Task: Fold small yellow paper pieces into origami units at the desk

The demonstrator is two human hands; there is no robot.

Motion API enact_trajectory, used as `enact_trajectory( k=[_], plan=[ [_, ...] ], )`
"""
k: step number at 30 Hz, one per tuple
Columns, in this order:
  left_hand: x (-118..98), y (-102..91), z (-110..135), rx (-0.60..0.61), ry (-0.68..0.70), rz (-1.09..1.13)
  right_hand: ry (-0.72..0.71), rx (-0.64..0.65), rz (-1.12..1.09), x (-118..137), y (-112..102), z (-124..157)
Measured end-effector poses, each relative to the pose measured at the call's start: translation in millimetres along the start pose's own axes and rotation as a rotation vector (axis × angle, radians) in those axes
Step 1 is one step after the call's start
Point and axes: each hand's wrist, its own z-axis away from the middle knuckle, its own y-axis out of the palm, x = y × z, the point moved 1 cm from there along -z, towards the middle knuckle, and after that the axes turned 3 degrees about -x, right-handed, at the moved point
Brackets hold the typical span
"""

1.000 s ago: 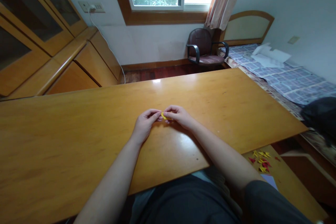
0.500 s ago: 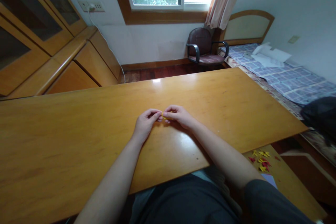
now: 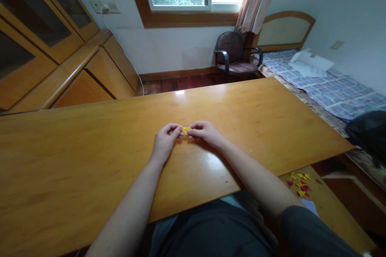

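Note:
A small piece of folded yellow paper (image 3: 186, 129) is held just over the wooden table (image 3: 90, 148). My left hand (image 3: 165, 139) pinches its left end between thumb and fingers. On the other side my right hand (image 3: 205, 132) grips the right end the same way. The fingertips of both hands hide parts of the paper, and its exact folded shape is too small to make out.
Several small yellow and red folded paper pieces (image 3: 301, 184) lie on a lower surface at right, beside a pale lilac sheet (image 3: 310, 206). Beyond the table are a chair (image 3: 230, 52), a bed (image 3: 337, 88) and a cabinet (image 3: 69, 60).
My left hand has shifted slightly left, away from my right hand. More of the yellow paper shows between the fingertips.

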Motion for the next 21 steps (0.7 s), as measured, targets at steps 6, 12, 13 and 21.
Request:
enact_trajectory(
  k=[6,12,13,21],
  plan=[
    [-0.5,2.6,0.4,0.07,-0.053,0.092,-0.003,-0.002,0.007,-1.4,-2.7,-1.5],
    [-3.9,4.1,3.0,0.142,-0.083,0.054,0.005,0.026,-0.013,-5.7,-2.6,-2.1],
    [-4.4,3.7,3.1,0.134,-0.08,0.041,0.008,0.032,-0.007,-6.2,-2.4,-2.1],
    [-4.4,1.7,1.9,0.024,-0.114,0.045,-0.022,-0.001,0.074,-3.8,-9.2,-4.1]
  ],
)
